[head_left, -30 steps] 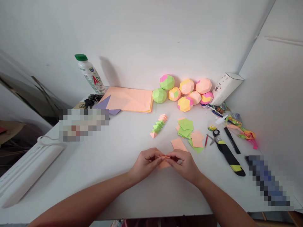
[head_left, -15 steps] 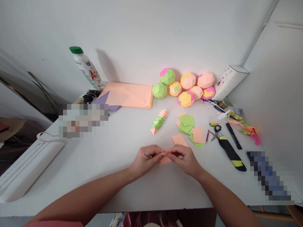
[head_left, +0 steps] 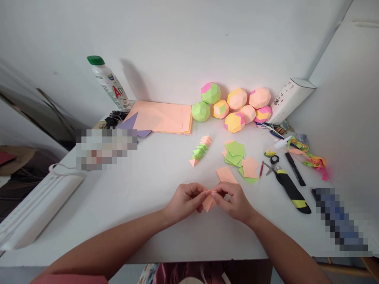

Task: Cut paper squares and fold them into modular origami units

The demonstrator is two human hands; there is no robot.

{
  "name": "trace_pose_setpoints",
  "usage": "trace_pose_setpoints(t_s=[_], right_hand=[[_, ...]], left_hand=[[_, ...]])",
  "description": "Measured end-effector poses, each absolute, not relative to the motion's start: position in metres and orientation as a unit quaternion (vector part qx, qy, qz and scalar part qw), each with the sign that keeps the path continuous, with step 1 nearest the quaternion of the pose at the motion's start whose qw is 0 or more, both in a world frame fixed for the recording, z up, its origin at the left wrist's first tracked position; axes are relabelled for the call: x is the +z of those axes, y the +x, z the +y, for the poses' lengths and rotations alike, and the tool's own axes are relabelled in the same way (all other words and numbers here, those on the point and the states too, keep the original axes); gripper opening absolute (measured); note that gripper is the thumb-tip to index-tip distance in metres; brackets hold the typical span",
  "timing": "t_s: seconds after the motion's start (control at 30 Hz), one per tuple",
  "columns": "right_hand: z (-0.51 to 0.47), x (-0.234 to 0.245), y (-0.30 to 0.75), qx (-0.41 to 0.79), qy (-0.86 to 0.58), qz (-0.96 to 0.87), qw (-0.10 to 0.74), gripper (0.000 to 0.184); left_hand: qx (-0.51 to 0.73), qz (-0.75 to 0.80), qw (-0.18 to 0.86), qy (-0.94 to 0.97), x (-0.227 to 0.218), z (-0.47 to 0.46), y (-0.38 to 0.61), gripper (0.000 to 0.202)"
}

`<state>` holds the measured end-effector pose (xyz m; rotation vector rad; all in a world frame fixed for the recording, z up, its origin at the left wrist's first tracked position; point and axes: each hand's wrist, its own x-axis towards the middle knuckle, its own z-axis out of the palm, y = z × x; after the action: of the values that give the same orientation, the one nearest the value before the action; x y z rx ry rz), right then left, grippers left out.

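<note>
Between my hands is a peach piece of paper (head_left: 208,202), partly folded, its lower corner pointing toward me. My left hand (head_left: 187,201) pinches its upper left edge between thumb and fingers. On the other side, my right hand (head_left: 233,200) pinches the upper right edge the same way. The fingertips cover part of the fold. Just beyond my right hand lies a flat peach paper square (head_left: 226,174). Behind it are loose green and peach paper squares (head_left: 235,152). A row of small folded green and peach paper units (head_left: 200,150) stands farther off to the left.
Several faceted paper balls (head_left: 211,93) sit along the wall, beside large peach sheets (head_left: 162,114) and a white bottle (head_left: 111,85). To the right lie scissors (head_left: 274,159), a black-and-yellow cutter (head_left: 291,191) and a black marker (head_left: 295,169). A white power strip (head_left: 41,209) lies left.
The paper in my fingers has turned so its lower corner now points down toward me, with a crease showing. Both hands keep their pinch in nearly the same place. The view has shifted slightly.
</note>
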<state>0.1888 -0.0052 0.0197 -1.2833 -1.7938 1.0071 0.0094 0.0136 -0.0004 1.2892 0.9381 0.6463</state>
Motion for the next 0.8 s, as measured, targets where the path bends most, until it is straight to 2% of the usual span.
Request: trace_pose_setpoints(t_s=[0.2,0.37,0.47,0.8], right_hand=[[-0.0039,0.0239,0.1913,0.417,-0.496,-0.680,0.343,0.019],[-0.0044,0.0198,0.1901,0.423,-0.481,-0.684,0.349,0.018],[-0.0051,0.0162,0.1887,0.427,-0.469,-0.688,0.352,0.016],[-0.0062,0.0179,0.1912,0.441,-0.476,-0.677,0.348,0.013]], left_hand=[[0.314,0.391,0.607,0.616,0.0025,0.0155,0.0069,0.030],[0.312,0.346,0.627,0.624,0.0030,0.0150,0.0095,0.022],[0.304,0.373,0.608,0.631,0.0037,0.0132,0.0103,0.026],[0.234,0.397,0.649,0.605,-0.0014,0.0093,0.0096,0.036]])
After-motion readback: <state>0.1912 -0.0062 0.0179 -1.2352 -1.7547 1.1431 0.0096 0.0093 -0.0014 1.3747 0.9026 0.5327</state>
